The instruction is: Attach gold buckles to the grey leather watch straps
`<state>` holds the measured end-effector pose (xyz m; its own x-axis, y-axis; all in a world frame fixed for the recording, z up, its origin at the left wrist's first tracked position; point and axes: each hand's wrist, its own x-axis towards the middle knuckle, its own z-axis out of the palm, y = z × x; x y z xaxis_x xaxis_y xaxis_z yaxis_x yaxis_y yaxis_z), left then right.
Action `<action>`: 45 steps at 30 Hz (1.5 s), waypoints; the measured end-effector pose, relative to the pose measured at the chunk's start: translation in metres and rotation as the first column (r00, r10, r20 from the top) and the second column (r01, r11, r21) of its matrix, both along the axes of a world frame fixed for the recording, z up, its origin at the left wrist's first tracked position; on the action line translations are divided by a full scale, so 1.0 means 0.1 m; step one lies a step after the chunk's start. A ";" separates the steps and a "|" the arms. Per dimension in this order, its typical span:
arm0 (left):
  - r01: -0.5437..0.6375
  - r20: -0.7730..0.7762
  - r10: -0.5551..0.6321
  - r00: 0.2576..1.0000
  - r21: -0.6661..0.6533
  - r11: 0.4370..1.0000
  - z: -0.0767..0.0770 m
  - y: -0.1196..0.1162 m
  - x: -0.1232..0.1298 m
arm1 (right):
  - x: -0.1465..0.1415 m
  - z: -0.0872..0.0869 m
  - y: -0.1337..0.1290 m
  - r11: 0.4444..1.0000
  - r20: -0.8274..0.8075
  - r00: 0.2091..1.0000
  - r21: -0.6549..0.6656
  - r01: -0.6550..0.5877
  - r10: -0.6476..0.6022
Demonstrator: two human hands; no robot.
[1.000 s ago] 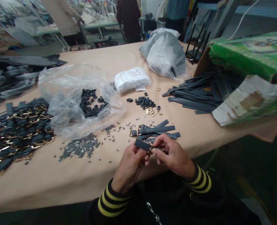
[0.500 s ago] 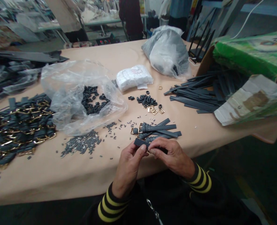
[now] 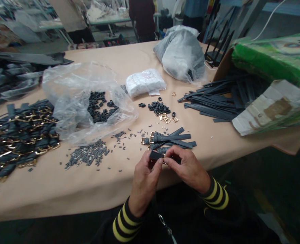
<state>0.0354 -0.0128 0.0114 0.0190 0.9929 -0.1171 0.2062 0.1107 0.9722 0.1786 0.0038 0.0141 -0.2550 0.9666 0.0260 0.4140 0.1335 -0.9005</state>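
Observation:
A short dark strap is pinched between the thumb and fingers of my left hand, over the table's front edge. The fingertips of my right hand are closed at the strap's right end, on a small piece that my fingers mostly hide. Just beyond my hands lie several dark straps with gold buckles. Behind them are a small heap of black loops and some loose gold buckle frames.
At left are a pile of buckled straps, an open plastic bag of black loops and scattered small pieces. Farther back sit a white packet and a full bag. A green box with dark strips stands right.
My left hand has shifted slightly right, closer to my right hand, and the strap has moved and turned a little with it. The view has shifted slightly.

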 end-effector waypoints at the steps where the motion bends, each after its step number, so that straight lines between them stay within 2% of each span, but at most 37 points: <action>1: 0.000 -0.020 0.001 1.000 0.009 1.000 0.00 0.01 0.00 | 0.01 0.00 0.00 1.000 0.010 1.000 -0.001 -0.008 0.008; 4: -0.001 0.030 0.001 1.000 -0.019 1.000 -0.02 0.03 0.00 | 0.04 0.00 0.00 0.997 -0.038 0.997 -0.033 -0.071 0.070; 7: 0.003 0.165 0.012 0.986 -0.092 0.996 -0.04 0.05 -0.01 | 0.07 -0.02 0.01 0.977 -0.217 0.966 -0.126 -0.173 0.143; 10: 0.018 0.272 0.018 0.962 -0.131 0.991 -0.04 0.05 0.00 | 0.08 -0.06 0.02 0.956 -0.373 0.918 -0.197 -0.217 0.132; 13: 0.001 0.308 0.043 0.950 -0.140 0.990 -0.02 0.03 0.02 | 0.06 -0.08 0.03 0.954 -0.415 0.906 -0.231 -0.192 0.081; 16: -0.017 0.292 0.058 0.955 -0.141 0.990 -0.01 0.02 0.03 | 0.06 -0.07 0.03 0.947 -0.420 0.905 -0.260 -0.190 0.066; 20: 0.012 0.293 0.038 0.955 -0.165 0.986 -0.01 0.03 0.01 | 0.07 -0.08 0.02 0.934 -0.435 0.894 -0.265 -0.239 0.105; 26: 0.009 0.263 0.022 0.964 -0.117 0.993 -0.03 0.03 0.00 | 0.03 -0.10 0.03 0.932 -0.472 0.881 -0.303 -0.199 0.035; 31: 0.026 0.257 0.011 0.966 -0.140 0.990 -0.04 0.04 -0.02 | 0.03 -0.12 0.04 0.916 -0.517 0.854 -0.318 -0.245 0.049; 38: -0.072 0.064 0.073 0.995 -0.025 0.997 -0.02 -0.04 0.03 | -0.04 -0.19 0.04 0.940 -0.390 0.920 -0.324 -0.106 -0.031; 40: -0.092 0.040 0.091 0.995 0.011 0.996 -0.02 -0.08 0.02 | -0.04 -0.19 0.06 0.941 -0.384 0.923 -0.324 -0.101 -0.033; 41: -0.080 0.064 0.080 0.995 0.008 0.997 -0.02 -0.09 0.01 | -0.03 -0.19 0.07 0.940 -0.389 0.921 -0.323 -0.107 -0.029; 43: 0.006 0.224 0.005 0.974 -0.049 0.999 -0.01 -0.11 -0.05 | 0.01 -0.17 0.08 0.940 -0.401 0.916 -0.312 -0.135 -0.001; 45: 0.133 0.458 -0.052 0.887 -0.147 0.980 -0.01 -0.10 -0.12 | 0.05 -0.14 0.09 0.940 -0.391 0.918 -0.282 -0.191 0.069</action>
